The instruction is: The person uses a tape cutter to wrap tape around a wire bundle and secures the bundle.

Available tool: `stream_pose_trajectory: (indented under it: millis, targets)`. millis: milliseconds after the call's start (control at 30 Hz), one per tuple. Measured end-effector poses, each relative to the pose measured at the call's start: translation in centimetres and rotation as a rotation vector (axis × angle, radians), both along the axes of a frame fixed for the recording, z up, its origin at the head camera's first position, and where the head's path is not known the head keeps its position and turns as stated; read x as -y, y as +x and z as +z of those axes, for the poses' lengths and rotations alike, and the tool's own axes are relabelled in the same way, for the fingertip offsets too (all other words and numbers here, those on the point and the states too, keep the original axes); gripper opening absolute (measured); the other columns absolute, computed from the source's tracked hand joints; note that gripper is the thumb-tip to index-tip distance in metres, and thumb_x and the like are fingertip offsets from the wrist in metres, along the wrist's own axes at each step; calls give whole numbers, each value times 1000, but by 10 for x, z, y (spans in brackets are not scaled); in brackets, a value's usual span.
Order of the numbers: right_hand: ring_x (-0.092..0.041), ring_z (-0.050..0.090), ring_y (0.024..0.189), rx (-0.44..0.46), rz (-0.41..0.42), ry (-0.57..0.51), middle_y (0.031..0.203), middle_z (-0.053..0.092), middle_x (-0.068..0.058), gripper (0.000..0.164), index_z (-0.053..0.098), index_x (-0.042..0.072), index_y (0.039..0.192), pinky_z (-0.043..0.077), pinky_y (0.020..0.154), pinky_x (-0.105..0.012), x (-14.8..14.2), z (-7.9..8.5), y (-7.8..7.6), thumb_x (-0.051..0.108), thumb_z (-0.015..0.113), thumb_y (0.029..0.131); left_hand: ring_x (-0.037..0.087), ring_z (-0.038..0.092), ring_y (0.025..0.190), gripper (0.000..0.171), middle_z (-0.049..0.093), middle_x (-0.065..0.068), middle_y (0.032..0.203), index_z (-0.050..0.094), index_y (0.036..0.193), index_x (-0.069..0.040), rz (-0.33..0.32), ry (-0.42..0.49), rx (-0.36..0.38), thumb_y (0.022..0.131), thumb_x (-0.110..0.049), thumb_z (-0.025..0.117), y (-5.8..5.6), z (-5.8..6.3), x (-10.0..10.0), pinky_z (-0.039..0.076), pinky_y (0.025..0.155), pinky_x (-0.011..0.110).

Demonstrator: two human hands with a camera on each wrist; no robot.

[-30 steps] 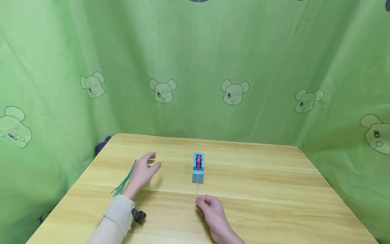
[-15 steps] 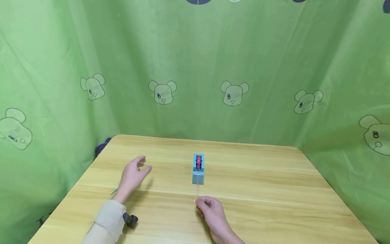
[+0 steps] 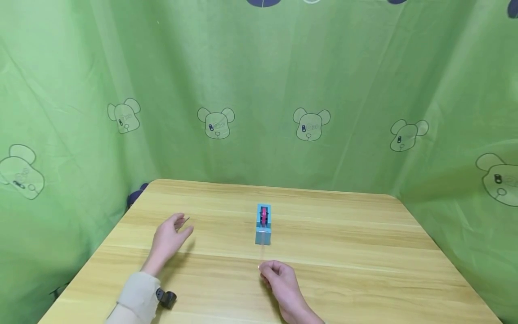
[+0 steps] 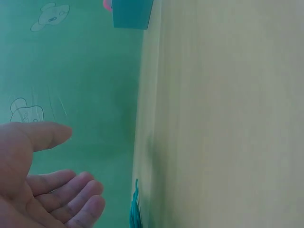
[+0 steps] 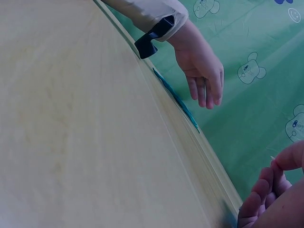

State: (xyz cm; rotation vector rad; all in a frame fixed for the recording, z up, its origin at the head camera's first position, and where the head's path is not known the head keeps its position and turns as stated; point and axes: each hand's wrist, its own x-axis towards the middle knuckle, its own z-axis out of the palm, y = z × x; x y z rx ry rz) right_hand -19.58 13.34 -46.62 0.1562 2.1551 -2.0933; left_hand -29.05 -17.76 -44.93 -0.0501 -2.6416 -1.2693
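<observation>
Pulling tape (image 3: 262, 251) from the dispenser (image 3: 267, 237) seems the step: right hand (image 3: 281, 284) apparently pinches its faint end, left hand (image 3: 167, 239) relaxed, empty; next likely needs steady tension.

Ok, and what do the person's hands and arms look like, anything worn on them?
The left hand and right hand are both bare, without gloves. The left sleeve is pale beige and loose, with a small black wrist camera at its cuff. Too little shows on the right side to describe a sleeve.
</observation>
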Motion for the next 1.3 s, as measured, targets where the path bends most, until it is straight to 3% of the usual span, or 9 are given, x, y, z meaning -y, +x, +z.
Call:
stream_pose_trajectory:
  millis: [400, 933, 1300]
  targets:
    - [-18, 55, 82, 2, 4, -7, 91, 62, -8, 21, 66, -4, 100, 48, 72, -28, 0, 0, 0, 16, 64, 94, 42, 53, 122, 59, 56, 25, 133, 47, 139, 6, 3, -33, 44, 94, -24, 68, 5, -5, 8, 39, 103, 54]
    - [-18, 54, 80, -23, 5, -10, 91, 61, -8, 24, 65, -6, 102, 48, 70, -27, -1, 1, -1, 17, 64, 95, 40, 60, 114, 57, 61, 24, 128, 54, 134, 7, -8, -73, 46, 90, -24, 73, 4, -14, 20, 45, 98, 52]
    - [-18, 54, 80, -10, 14, -9, 89, 60, -6, 23, 65, -5, 101, 48, 70, -26, -2, 1, -1, 17, 64, 94, 39, 63, 107, 52, 66, 22, 119, 58, 129, 7, 91, -119, 20, 88, -19, 74, 5, -16, 27, 46, 94, 53]
